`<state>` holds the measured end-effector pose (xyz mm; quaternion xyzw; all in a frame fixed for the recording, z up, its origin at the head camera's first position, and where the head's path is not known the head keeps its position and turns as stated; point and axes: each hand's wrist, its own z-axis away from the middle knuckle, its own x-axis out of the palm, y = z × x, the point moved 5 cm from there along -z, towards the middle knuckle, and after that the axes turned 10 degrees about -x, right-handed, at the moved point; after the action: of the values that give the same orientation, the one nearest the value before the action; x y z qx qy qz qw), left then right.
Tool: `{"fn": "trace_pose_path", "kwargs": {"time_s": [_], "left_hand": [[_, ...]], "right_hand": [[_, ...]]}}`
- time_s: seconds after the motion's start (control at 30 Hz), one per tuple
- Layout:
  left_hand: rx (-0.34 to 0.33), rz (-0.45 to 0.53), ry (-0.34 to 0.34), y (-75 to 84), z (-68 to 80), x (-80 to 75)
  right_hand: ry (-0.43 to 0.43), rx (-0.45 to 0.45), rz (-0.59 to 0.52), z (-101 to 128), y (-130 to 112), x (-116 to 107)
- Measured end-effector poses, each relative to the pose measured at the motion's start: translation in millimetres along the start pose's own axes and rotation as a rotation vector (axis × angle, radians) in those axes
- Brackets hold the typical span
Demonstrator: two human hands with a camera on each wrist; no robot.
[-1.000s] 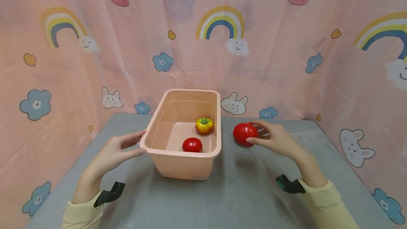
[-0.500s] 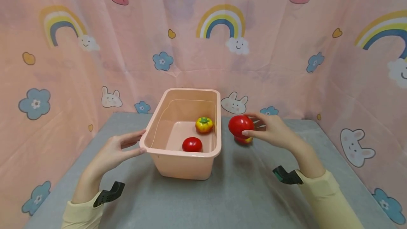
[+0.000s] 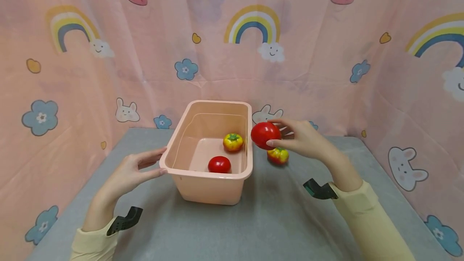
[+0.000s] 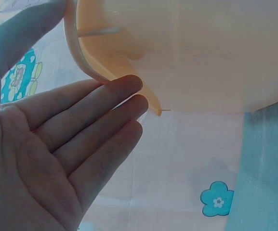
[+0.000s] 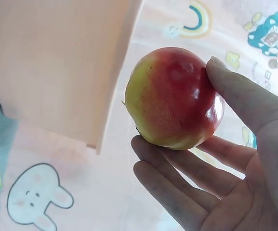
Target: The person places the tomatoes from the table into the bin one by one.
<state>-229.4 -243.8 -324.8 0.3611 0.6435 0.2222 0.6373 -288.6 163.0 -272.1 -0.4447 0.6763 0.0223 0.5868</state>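
My right hand [image 3: 302, 136] pinches a shiny apple [image 3: 266, 135] between thumb and fingers, just right of the pink plastic tub's rim. In the right wrist view the apple [image 5: 175, 98] is red with a yellow-green side. Below it, a yellow and red bell pepper [image 3: 278, 156] sits on the table. My left hand [image 3: 132, 172] touches the tub [image 3: 210, 190] at its near left corner, and the left wrist view shows long, straight fingers [image 4: 112, 113] against the rim. Inside the tub lie another yellow and red pepper [image 3: 233, 142] and a round red fruit [image 3: 219, 164].
A grey cloth covers the table [image 3: 275, 220]. Behind and beside it hangs a pink curtain [image 3: 308, 63] printed with rainbows, rabbits and flowers. A black wrist device [image 3: 125, 220] is strapped at each sleeve cuff.
My right hand has lifted the apple and carried it left toward the tub, uncovering the pepper on the table. My left hand stays at the tub's corner.
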Motion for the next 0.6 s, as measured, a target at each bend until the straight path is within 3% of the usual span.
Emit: {"fn": "trace_pose_path", "kwargs": {"time_s": [0.6], "left_hand": [[-0.003, -0.007, -0.004, 0.0, 0.6, 0.8]], "right_hand": [[-0.020, -0.092, 0.021, -29.8, -31.0, -2.6]]}}
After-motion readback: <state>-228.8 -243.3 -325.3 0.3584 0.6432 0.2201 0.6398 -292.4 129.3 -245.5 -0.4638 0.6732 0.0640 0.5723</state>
